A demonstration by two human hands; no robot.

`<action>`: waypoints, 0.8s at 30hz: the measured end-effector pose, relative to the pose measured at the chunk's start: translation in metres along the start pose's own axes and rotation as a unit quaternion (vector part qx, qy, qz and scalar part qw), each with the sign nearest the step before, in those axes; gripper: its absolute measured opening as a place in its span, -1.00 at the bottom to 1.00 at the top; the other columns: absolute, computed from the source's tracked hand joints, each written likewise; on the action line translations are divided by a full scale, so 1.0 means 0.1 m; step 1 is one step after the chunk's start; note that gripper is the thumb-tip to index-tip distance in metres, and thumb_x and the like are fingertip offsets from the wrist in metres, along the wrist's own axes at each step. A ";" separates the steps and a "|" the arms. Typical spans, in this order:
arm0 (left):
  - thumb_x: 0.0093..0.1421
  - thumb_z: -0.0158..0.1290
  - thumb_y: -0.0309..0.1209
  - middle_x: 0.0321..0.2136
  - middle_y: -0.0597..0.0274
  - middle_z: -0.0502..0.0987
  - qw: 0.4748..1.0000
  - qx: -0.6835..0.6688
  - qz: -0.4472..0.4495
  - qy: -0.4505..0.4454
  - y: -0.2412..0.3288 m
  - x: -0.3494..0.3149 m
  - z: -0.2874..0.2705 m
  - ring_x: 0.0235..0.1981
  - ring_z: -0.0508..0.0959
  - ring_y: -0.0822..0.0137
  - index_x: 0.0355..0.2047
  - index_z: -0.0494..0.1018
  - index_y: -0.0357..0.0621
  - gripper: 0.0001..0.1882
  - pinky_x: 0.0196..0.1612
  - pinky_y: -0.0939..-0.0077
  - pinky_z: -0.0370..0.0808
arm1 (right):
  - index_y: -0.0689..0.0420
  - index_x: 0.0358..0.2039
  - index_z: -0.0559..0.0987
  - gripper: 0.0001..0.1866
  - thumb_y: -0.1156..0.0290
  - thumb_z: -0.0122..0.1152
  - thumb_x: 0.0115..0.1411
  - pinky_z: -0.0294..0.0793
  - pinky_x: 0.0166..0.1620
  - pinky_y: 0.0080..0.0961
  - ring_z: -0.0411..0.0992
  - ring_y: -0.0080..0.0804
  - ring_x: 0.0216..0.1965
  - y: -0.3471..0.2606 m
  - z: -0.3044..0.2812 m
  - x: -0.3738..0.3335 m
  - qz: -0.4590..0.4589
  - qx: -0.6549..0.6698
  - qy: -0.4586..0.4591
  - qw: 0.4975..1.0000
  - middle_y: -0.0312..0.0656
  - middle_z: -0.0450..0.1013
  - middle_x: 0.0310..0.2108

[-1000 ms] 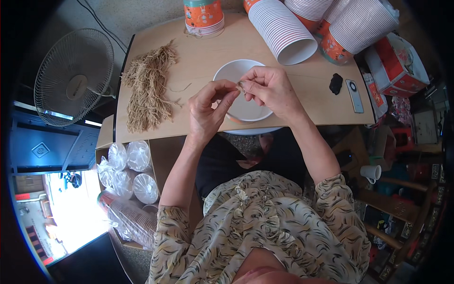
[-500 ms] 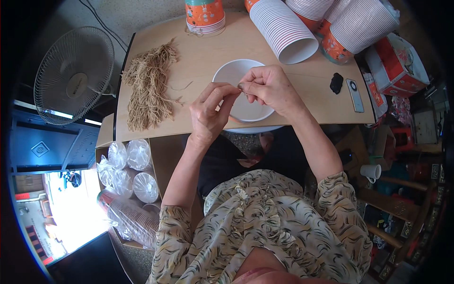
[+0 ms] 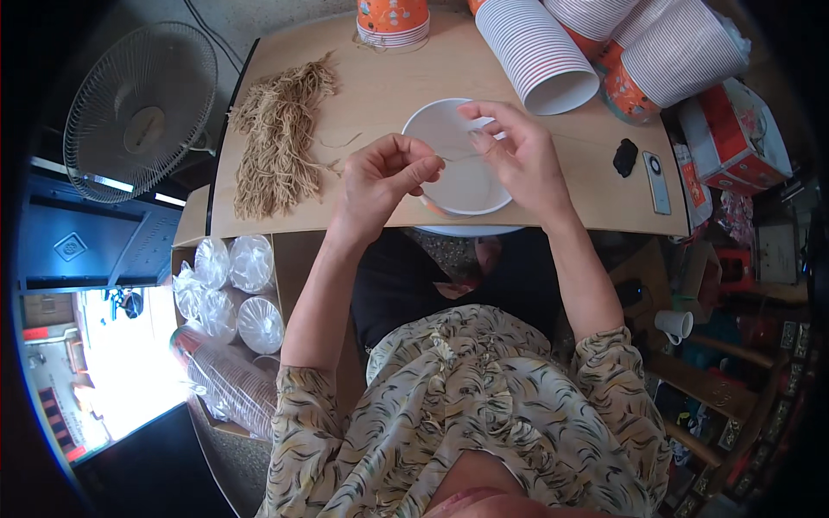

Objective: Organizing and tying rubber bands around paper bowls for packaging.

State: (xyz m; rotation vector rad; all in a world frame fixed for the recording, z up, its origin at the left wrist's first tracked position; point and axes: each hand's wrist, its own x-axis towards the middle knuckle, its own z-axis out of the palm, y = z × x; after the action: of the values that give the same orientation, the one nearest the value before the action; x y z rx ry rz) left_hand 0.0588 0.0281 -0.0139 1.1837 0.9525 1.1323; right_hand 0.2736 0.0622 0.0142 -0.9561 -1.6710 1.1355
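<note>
Over the white paper bucket (image 3: 466, 194), my left hand (image 3: 380, 177) is closed, thumb and fingertips pinching a thin strand (image 3: 444, 159) whose tip pokes out toward the right. Across from it, my right hand (image 3: 528, 160) hangs above the bucket's right rim with its fingers apart; nothing shows clearly in it. A bundle of knotted tan strands (image 3: 281, 142) lies on the left of the table, and a few loose ends stray from it toward my left hand. How far the pinched strand runs inside my fingers is hidden.
Stacked paper buckets (image 3: 540, 60) lie along the back right of the table (image 3: 371, 95). A phone (image 3: 657, 183) and a small black object (image 3: 625, 158) rest at the right edge. A fan (image 3: 142, 112) stands left; below it, a carton (image 3: 285, 293) holds wrapped stacks.
My hands have come apart: the right one has opened and drawn back to the right, while the left keeps its pinch. The whole view has shifted slightly.
</note>
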 end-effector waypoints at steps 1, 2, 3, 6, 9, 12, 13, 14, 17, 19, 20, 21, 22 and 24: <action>0.28 0.24 -0.41 -0.31 0.26 0.67 1.000 -0.001 -0.001 0.004 0.02 0.00 0.00 -0.29 0.62 0.51 -0.11 0.56 -0.27 -0.77 -0.24 0.66 0.50 | 0.25 -0.03 0.59 -0.76 0.54 0.18 0.29 0.47 -0.32 -0.61 0.45 -0.59 -0.37 -0.04 0.01 -0.05 -0.063 -0.090 0.041 0.993 -0.24 0.54 -0.26; 0.28 0.24 -0.41 -0.30 0.25 0.67 1.000 -0.020 -0.018 0.008 0.05 -0.01 0.01 -0.29 0.63 0.50 -0.08 0.55 -0.29 -0.73 -0.24 0.66 0.51 | 0.24 -0.03 0.59 -0.74 0.57 0.20 0.26 0.48 -0.30 -0.59 0.47 -0.54 -0.35 -0.07 0.03 -0.09 -0.127 -0.178 0.080 0.973 -0.22 0.54 -0.24; 0.27 0.25 -0.42 -0.30 0.25 0.68 0.999 -0.038 -0.035 0.012 0.06 -0.02 0.01 -0.29 0.64 0.49 -0.04 0.54 -0.30 -0.70 -0.23 0.66 0.52 | 0.24 -0.03 0.59 -0.74 0.57 0.20 0.26 0.48 -0.30 -0.59 0.47 -0.54 -0.35 -0.07 0.06 -0.13 -0.127 -0.176 0.075 0.973 -0.22 0.54 -0.24; 0.27 0.25 -0.43 -0.29 0.21 0.68 0.998 -0.057 -0.033 -0.012 0.01 0.02 0.01 -0.28 0.66 0.47 0.01 0.51 -0.33 -0.65 -0.21 0.63 0.55 | 0.23 -0.06 0.62 -0.74 0.61 0.21 0.23 0.49 -0.25 -0.56 0.50 -0.49 -0.29 -0.04 0.08 -0.18 -0.135 -0.168 0.065 0.974 -0.21 0.54 -0.26; 0.26 0.25 -0.47 -0.29 0.16 0.68 0.999 -0.045 -0.018 -0.011 -0.01 0.02 0.02 -0.27 0.67 0.43 0.04 0.48 -0.35 -0.62 -0.17 0.59 0.59 | 0.24 -0.11 0.64 -0.80 0.57 0.22 0.25 0.49 -0.21 -0.56 0.50 -0.54 -0.29 0.03 0.08 -0.15 -0.087 -0.107 -0.002 0.990 -0.26 0.56 -0.30; 0.24 0.26 -0.51 -0.28 0.13 0.67 0.999 -0.043 -0.016 -0.013 -0.02 0.02 0.05 -0.26 0.68 0.40 0.05 0.46 -0.37 -0.61 -0.15 0.56 0.61 | 0.25 -0.16 0.64 -0.85 0.54 0.24 0.27 0.49 -0.19 -0.56 0.48 -0.59 -0.31 0.06 0.08 -0.14 0.005 -0.044 -0.039 0.998 -0.30 0.58 -0.33; 0.24 0.26 -0.51 -0.28 0.13 0.67 0.999 -0.043 -0.016 -0.011 -0.01 0.03 0.06 -0.26 0.68 0.40 0.05 0.46 -0.37 -0.61 -0.15 0.56 0.61 | 0.25 -0.18 0.64 -0.87 0.52 0.24 0.28 0.49 -0.19 -0.56 0.48 -0.61 -0.31 0.10 0.07 -0.14 0.011 -0.022 -0.042 0.999 -0.31 0.58 -0.34; 0.24 0.26 -0.51 -0.28 0.12 0.67 0.999 -0.044 -0.017 -0.015 0.01 0.03 0.07 -0.25 0.68 0.39 0.05 0.46 -0.37 -0.61 -0.15 0.56 0.61 | 0.25 -0.20 0.63 -0.88 0.51 0.25 0.29 0.49 -0.18 -0.57 0.47 -0.63 -0.32 0.12 0.06 -0.13 0.018 0.000 -0.045 0.999 -0.32 0.58 -0.34; 0.24 0.26 -0.52 -0.27 0.12 0.68 0.999 -0.045 -0.019 -0.018 0.00 0.02 0.06 -0.25 0.68 0.38 0.06 0.45 -0.37 -0.60 -0.14 0.55 0.61 | 0.25 -0.24 0.61 -0.90 0.50 0.25 0.30 0.49 -0.18 -0.58 0.47 -0.63 -0.30 0.12 0.05 -0.11 0.034 0.012 -0.064 0.997 -0.32 0.57 -0.35; 0.24 0.26 -0.52 -0.27 0.12 0.68 0.999 -0.046 -0.020 -0.017 0.00 0.02 0.05 -0.25 0.68 0.38 0.06 0.45 -0.36 -0.59 -0.13 0.55 0.61 | 0.26 -0.24 0.60 -0.90 0.50 0.24 0.30 0.49 -0.17 -0.58 0.47 -0.63 -0.30 0.12 0.05 -0.10 0.042 0.009 -0.075 0.996 -0.32 0.56 -0.36; 0.24 0.25 -0.53 -0.26 0.11 0.67 0.998 -0.052 -0.023 -0.023 -0.01 0.02 0.04 -0.24 0.68 0.37 0.07 0.44 -0.36 -0.59 -0.12 0.53 0.61 | 0.26 -0.24 0.60 -0.90 0.50 0.23 0.30 0.50 -0.16 -0.58 0.48 -0.63 -0.30 0.12 0.05 -0.10 0.049 0.006 -0.084 0.995 -0.32 0.56 -0.36; 0.24 0.24 -0.54 -0.25 0.09 0.67 0.998 -0.057 -0.026 -0.029 -0.01 0.02 0.03 -0.23 0.68 0.36 0.08 0.44 -0.36 -0.59 -0.11 0.52 0.61 | 0.26 -0.24 0.60 -0.90 0.50 0.23 0.30 0.50 -0.16 -0.58 0.48 -0.63 -0.30 0.12 0.05 -0.10 0.049 0.006 -0.085 0.995 -0.32 0.56 -0.36; 0.24 0.24 -0.54 -0.25 0.09 0.67 0.998 -0.058 -0.026 -0.028 -0.02 0.02 0.03 -0.23 0.68 0.36 0.08 0.44 -0.36 -0.59 -0.11 0.52 0.61 | 0.27 -0.24 0.59 -0.90 0.50 0.23 0.31 0.51 -0.15 -0.57 0.48 -0.63 -0.29 0.13 0.05 -0.10 0.049 0.010 -0.078 0.996 -0.32 0.55 -0.36; 0.25 0.23 -0.55 -0.23 0.07 0.67 0.995 -0.085 -0.019 -0.044 0.00 0.02 0.03 -0.20 0.69 0.32 0.08 0.44 -0.35 -0.59 -0.06 0.48 0.61 | 0.28 -0.24 0.59 -0.90 0.50 0.22 0.31 0.51 -0.14 -0.57 0.48 -0.63 -0.29 0.12 0.05 -0.11 0.049 0.015 -0.071 0.996 -0.31 0.55 -0.36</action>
State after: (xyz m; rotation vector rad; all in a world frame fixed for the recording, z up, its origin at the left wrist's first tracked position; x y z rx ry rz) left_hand 0.0622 0.0294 -0.0136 1.0642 0.7925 1.1005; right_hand 0.2732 0.0544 -0.0006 -0.9675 -1.7296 1.3165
